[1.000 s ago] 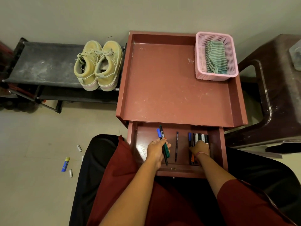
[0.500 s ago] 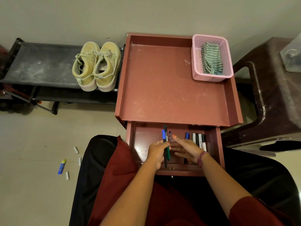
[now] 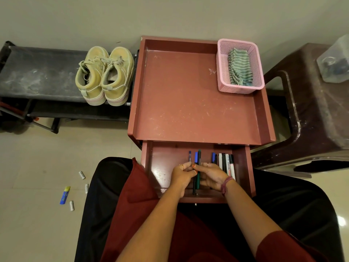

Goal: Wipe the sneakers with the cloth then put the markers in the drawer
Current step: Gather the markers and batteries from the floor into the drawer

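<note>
The reddish drawer (image 3: pixel 243 167) stands pulled open under the red tray table (image 3: pixel 188 103). Both hands are inside it. My left hand (image 3: pixel 182 175) and my right hand (image 3: pixel 209 175) meet around a blue marker and a green marker (image 3: pixel 198 157) that stick out between them; a thin blue pen (image 3: pixel 190 155) shows above the left fingers. Several markers (image 3: pixel 225 161) lie side by side at the drawer's right. The pale yellow sneakers (image 3: pixel 104 75) sit on a dark bench. The striped cloth (image 3: pixel 238 68) lies in a pink basket (image 3: pixel 221 72).
The dark bench (image 3: pixel 37 72) stands left of the table. A brown plastic chair (image 3: pixel 311 114) with a clear container stands at the right. A blue item (image 3: pixel 65 194) and small white cylinders (image 3: pixel 82 175) lie on the floor to the left.
My right hand left the row of markers at the drawer's right and came across to meet my left hand at the blue and green markers.
</note>
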`<action>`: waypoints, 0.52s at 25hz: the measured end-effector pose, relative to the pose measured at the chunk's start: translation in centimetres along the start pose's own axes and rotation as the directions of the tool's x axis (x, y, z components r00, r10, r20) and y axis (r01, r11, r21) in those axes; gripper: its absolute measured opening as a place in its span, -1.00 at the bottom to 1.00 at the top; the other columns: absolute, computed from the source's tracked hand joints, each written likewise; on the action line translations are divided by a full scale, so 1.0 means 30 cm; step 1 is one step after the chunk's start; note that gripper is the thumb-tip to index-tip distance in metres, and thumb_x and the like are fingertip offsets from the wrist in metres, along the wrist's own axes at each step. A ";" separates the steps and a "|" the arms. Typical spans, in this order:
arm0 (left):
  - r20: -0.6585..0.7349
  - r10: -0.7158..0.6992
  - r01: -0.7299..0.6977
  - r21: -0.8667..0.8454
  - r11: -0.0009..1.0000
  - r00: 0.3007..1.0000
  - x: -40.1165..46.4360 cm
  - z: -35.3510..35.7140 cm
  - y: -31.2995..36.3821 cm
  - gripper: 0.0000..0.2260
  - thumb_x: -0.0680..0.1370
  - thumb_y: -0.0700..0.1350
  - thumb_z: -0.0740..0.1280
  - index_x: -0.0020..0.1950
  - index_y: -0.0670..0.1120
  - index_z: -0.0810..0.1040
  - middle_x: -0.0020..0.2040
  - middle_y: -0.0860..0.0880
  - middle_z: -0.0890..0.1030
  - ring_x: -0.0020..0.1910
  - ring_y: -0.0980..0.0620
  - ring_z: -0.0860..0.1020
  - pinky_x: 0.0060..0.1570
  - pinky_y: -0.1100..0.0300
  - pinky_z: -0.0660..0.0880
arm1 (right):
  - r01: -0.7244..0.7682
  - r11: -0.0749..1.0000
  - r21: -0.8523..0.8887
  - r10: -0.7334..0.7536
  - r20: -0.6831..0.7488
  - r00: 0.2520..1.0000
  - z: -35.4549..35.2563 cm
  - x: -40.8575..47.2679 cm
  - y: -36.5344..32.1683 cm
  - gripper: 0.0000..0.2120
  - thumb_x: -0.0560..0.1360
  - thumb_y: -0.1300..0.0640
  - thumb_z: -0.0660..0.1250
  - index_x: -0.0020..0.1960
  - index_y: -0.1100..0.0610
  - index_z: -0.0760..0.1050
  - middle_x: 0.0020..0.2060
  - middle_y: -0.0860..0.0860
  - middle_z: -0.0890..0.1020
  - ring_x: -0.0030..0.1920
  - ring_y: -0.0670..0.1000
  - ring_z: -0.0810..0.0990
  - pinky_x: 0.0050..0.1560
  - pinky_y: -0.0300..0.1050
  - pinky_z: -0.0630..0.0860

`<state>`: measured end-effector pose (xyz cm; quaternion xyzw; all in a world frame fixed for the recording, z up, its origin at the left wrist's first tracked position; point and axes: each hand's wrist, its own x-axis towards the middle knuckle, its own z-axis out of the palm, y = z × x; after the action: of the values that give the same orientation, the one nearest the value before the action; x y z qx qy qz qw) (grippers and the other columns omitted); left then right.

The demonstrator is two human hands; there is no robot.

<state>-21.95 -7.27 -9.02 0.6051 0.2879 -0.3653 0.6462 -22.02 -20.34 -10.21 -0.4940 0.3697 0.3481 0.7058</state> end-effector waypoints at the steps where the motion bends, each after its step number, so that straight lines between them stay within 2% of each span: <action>1: -0.013 0.005 -0.005 0.002 1.000 1.000 0.000 0.004 0.004 -0.61 0.50 -0.32 0.37 0.33 -0.17 0.49 0.14 -0.05 0.62 0.15 0.03 0.57 0.25 0.14 0.47 | 0.006 1.000 0.019 -0.005 -0.048 0.999 -0.006 0.012 -0.001 -0.98 0.51 0.18 0.36 -0.06 0.11 0.55 -0.04 0.09 0.66 -0.04 0.02 0.63 -0.13 -0.06 0.54; 3: -0.069 0.022 -0.022 -0.004 1.000 0.997 -0.001 0.005 0.020 -0.66 0.51 -0.29 0.34 0.29 -0.16 0.50 0.15 -0.04 0.59 0.13 0.06 0.54 0.20 0.22 0.44 | 0.040 0.999 -0.007 -0.041 -0.218 0.975 -0.031 0.060 0.000 -0.93 0.51 0.21 0.35 -0.01 0.14 0.56 -0.11 0.07 0.66 -0.08 0.01 0.63 -0.10 -0.04 0.54; 6: -0.156 0.011 -0.019 -0.048 0.999 0.988 0.000 -0.011 0.034 -0.72 0.55 -0.26 0.29 0.26 -0.13 0.53 0.10 -0.03 0.60 0.05 0.08 0.53 0.18 0.19 0.46 | -0.001 0.956 -0.292 -0.140 -0.460 0.877 -0.073 0.139 0.002 -0.81 0.48 0.20 0.37 0.06 0.24 0.58 -0.16 0.11 0.63 -0.01 0.13 0.60 0.04 0.04 0.54; 9: -0.196 -0.013 -0.004 -0.085 0.996 0.981 0.004 -0.023 0.037 -0.77 0.57 -0.23 0.27 0.21 -0.09 0.54 -0.09 0.05 0.59 -0.13 0.15 0.53 0.01 0.22 0.49 | -0.123 0.777 -0.618 -0.264 -0.496 0.827 -0.086 0.184 0.013 -0.76 0.50 0.16 0.36 0.06 0.32 0.56 -0.07 0.23 0.61 0.04 0.20 0.58 -0.03 -0.11 0.46; 11: -0.193 -0.014 -0.006 -0.100 0.995 0.981 0.004 -0.021 0.043 -0.78 0.57 -0.24 0.27 0.19 -0.09 0.54 -0.08 0.05 0.59 -0.12 0.16 0.53 0.02 0.22 0.49 | -0.157 0.725 -0.671 -0.302 -0.515 0.802 -0.081 0.195 0.023 -0.75 0.50 0.15 0.35 0.06 0.33 0.55 0.02 0.26 0.61 0.07 0.21 0.57 -0.06 -0.14 0.44; 13: -0.184 -0.014 -0.008 -0.117 0.993 0.983 0.004 -0.020 0.049 -0.79 0.57 -0.24 0.27 0.18 -0.09 0.54 -0.05 0.03 0.59 -0.09 0.16 0.54 0.02 0.22 0.48 | -0.169 0.716 -0.677 -0.316 -0.530 0.787 -0.074 0.205 0.030 -0.79 0.50 0.15 0.35 -0.01 0.31 0.53 0.04 0.27 0.61 0.07 0.22 0.57 -0.06 -0.12 0.45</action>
<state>-20.65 -6.68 -8.34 0.5967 0.3683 -0.2911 0.6508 -20.21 -21.45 -16.45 -0.8212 0.3980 0.2508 0.3229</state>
